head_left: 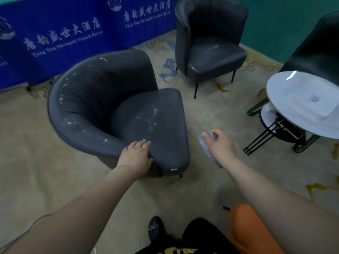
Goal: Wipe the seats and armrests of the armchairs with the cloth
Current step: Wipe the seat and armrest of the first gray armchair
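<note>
Near armchair (117, 109): dark grey, curved back, white dusty smears on armrest and seat, standing on patterned carpet (36, 153). Left hand (136, 153): fingers straight, palm flat on front end of near armrest, holding nothing. Right hand (220, 143): fingers curled round grey cloth (206, 143), held in air just right of seat front, not touching chair; cloth hangs down below wrist. Second armchair (211, 44): same type, further back, white marks on seat. Third dark chair (317, 50): far right, partly cut off. Round white surface (302, 99) w/ black wire legs at right, smaller round tier beneath. Blue banner (55, 37) w/ white lettering along back.
</note>
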`<state>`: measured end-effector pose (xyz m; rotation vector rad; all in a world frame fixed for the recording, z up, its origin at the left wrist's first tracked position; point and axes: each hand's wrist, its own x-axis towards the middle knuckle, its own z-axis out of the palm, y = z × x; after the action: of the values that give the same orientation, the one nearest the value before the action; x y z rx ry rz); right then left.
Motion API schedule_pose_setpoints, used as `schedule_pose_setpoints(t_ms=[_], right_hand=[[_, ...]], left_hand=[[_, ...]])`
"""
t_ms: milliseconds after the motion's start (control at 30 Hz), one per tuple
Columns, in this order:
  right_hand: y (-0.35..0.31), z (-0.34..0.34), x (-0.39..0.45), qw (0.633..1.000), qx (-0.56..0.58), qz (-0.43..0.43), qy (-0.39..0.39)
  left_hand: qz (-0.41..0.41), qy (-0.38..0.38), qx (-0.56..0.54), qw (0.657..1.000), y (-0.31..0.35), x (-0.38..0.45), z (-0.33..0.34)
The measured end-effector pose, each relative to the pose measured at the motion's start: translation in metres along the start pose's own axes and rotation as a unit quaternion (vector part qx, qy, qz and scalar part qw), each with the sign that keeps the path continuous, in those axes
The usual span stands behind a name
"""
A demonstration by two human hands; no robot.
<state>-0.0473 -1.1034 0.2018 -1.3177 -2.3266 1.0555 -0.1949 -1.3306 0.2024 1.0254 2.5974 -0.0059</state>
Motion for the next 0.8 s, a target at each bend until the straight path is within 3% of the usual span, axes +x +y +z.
schedule_pose_setpoints(t_ms=[367,800], right_hand=[[-0.036,0.02,0.079,0.999,-0.011,-0.039,-0.031],[-0.074,0.02,0.213,0.975,-0.031,-0.168,-0.143]], left_hand=[[-0.045,0.01,-0.019,0.999,-0.013,0.06,-0.026],[-0.222,0.052,-0.104,0.968,0.028,0.112,-0.041]])
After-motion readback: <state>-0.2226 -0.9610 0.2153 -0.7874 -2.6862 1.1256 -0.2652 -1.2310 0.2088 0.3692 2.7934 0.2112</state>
